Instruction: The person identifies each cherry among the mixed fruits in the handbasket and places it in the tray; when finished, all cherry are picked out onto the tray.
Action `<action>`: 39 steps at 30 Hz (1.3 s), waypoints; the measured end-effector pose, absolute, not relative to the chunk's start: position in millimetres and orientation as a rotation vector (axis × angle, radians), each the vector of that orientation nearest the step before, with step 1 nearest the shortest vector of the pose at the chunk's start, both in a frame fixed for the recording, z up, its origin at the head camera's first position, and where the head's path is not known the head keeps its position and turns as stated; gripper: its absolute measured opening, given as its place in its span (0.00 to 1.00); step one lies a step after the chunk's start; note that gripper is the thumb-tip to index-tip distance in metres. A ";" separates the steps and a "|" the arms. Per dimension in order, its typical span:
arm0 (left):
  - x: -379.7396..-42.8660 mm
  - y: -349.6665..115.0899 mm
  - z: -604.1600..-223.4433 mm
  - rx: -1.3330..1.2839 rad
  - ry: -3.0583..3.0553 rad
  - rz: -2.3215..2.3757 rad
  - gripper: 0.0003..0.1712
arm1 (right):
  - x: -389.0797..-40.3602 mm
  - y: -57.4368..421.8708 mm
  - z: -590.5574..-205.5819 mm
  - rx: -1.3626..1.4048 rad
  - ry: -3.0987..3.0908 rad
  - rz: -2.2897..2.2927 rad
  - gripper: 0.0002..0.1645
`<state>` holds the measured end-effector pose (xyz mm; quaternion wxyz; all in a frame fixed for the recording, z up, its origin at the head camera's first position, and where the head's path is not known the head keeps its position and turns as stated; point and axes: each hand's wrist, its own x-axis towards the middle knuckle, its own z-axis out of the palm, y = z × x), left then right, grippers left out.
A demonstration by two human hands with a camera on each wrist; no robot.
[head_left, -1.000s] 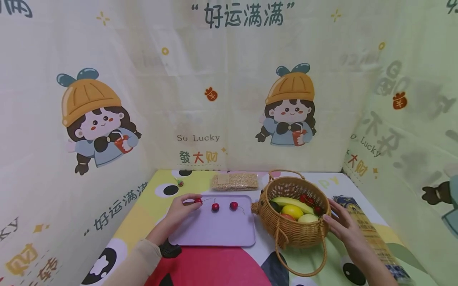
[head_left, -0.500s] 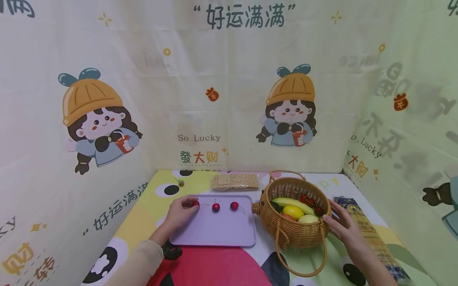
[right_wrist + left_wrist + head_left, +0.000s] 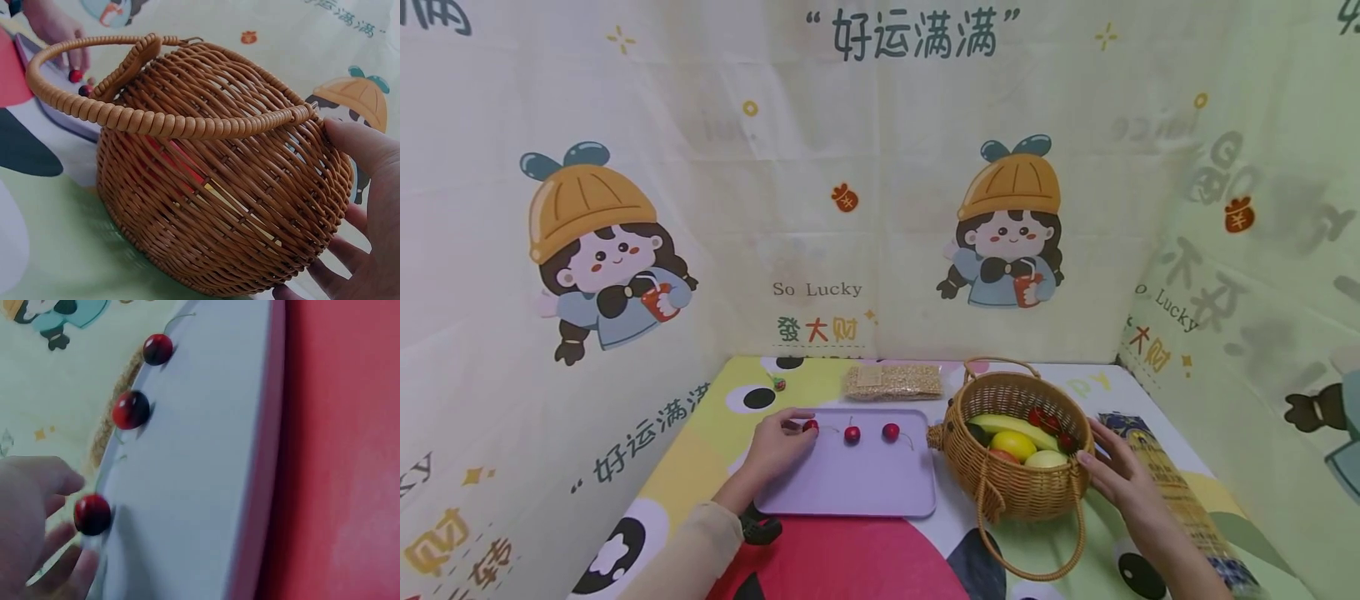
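Note:
My left hand (image 3: 775, 450) is at the left end of a lilac tray (image 3: 850, 487). In the left wrist view its thumb and fingers stand apart around a dark red cherry (image 3: 92, 514) at the tray's edge, not visibly pinching it. Another cherry (image 3: 852, 435) is near the tray's middle, and a third cherry (image 3: 891, 432) lies to the right; each has a stem. My right hand (image 3: 1120, 475) rests against the right side of a wicker basket (image 3: 219, 187), thumb at its rim and fingers spread along its wall. Some fingertips are hidden behind the weave.
Inside the basket lie a banana (image 3: 1033, 431), a lemon (image 3: 1012, 446), several cherries and other fruit. A bag of grains (image 3: 891, 381) is behind the tray. A long printed packet (image 3: 1180, 492) lies on the right. One basket handle (image 3: 1075, 558) hangs over the front.
My left hand has drawn slightly back and lowered the cherry onto the tray's left end; its fingers have loosened. The right hand and basket have stayed in place.

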<state>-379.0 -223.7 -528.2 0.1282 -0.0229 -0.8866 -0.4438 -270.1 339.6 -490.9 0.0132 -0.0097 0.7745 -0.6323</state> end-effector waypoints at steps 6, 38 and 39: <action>-367.3 -188.1 -501.4 -0.198 -2.517 -1.237 0.14 | -269.2 340.8 -492.7 -0.046 2.419 -1.982 0.47; -345.1 40.4 -415.6 -1.077 -2.506 -1.702 0.14 | -267.0 338.6 -502.7 -0.002 2.449 -1.981 0.46; -350.6 45.3 -413.9 -1.072 -2.544 -1.679 0.14 | -266.9 338.1 -502.5 -0.005 2.450 -1.982 0.46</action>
